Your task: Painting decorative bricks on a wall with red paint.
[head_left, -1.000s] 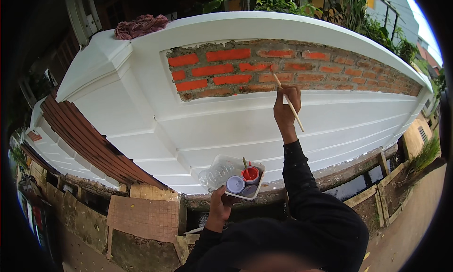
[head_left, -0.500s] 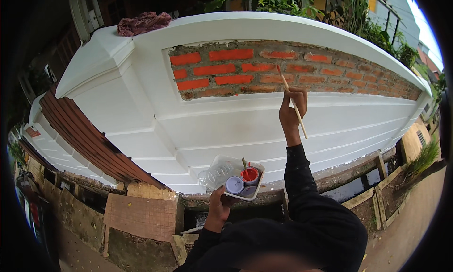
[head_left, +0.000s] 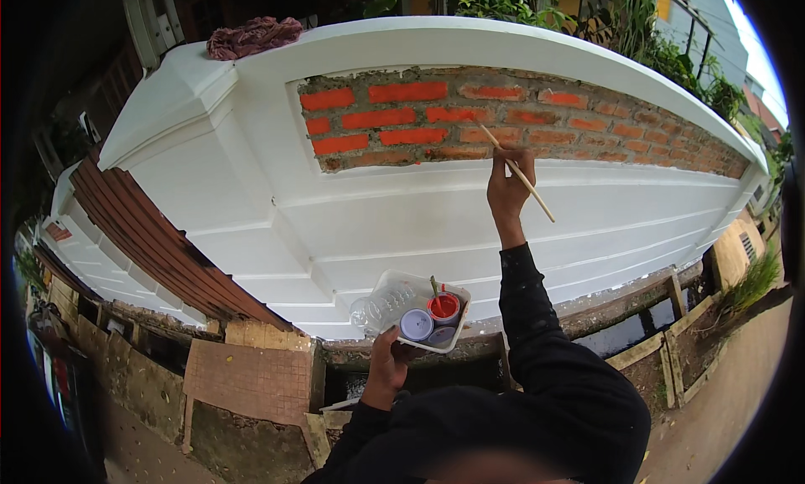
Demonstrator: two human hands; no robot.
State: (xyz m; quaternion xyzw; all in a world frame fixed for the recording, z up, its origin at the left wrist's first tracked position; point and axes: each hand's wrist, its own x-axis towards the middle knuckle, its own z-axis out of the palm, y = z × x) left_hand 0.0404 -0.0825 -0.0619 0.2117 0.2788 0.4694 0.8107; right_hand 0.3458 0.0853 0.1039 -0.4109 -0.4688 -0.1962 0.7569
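My right hand [head_left: 510, 186] is closed round a thin wooden paintbrush [head_left: 527, 182]. Its tip touches, or nearly touches, a brick in the upper middle of the brick panel [head_left: 579, 137]. Bricks at the panel's left are bright orange-red; those to the right look duller. Low in front of the wall, my left hand [head_left: 386, 368] grips a white plastic tub [head_left: 459, 326] by its near left side. Inside the tub stand an open can of red paint [head_left: 445, 307] with a stick in it, a can with a pale lid [head_left: 416, 325], and a clear plastic bottle [head_left: 381, 308].
The white wall [head_left: 377, 215] surrounds the panel, with a crumpled maroon cloth [head_left: 254, 38] on its top at left. Below runs a drainage ditch [head_left: 620, 340] with concrete edges and a tiled slab [head_left: 247, 382]. Plants [head_left: 511, 2] grow behind the wall.
My right hand has moved slightly left and down, and the brush now tilts more. The brick under its tip shows more bright orange. My left hand still holds the tub.
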